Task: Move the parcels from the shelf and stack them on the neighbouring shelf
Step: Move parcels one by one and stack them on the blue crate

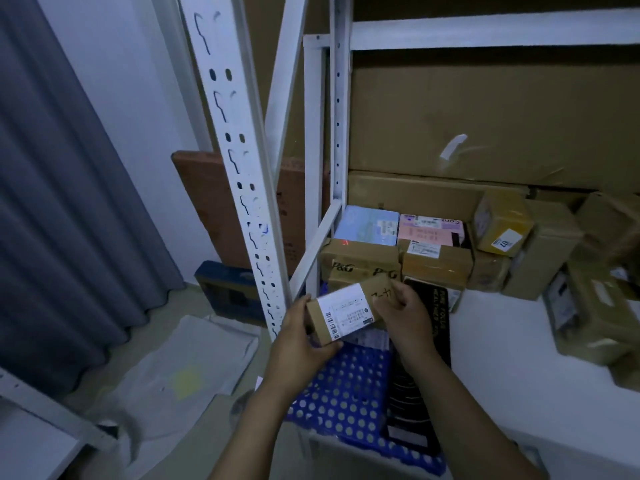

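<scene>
A: What are the hands doing?

B: The left hand [299,336] is gripping the parcel [349,311] at its near-left end, thumb on top, fingers curling beneath. The right hand [407,315] is pinching its far-right end. Both are closed on it.

A: And where is the parcel sitting?

B: It is hanging in the air, label up, over the blue mat [346,400] on the shelf [519,358], just right of the white post [242,161].

A: Anything beyond?

B: At 12 o'clock a P&G box [360,266] is lying under a pale blue box [369,225]; at 1 o'clock a pink box [433,232]; at 3 o'clock brown parcels [595,306] are piling up. A curtain [52,220] is hanging at 9 o'clock.
</scene>
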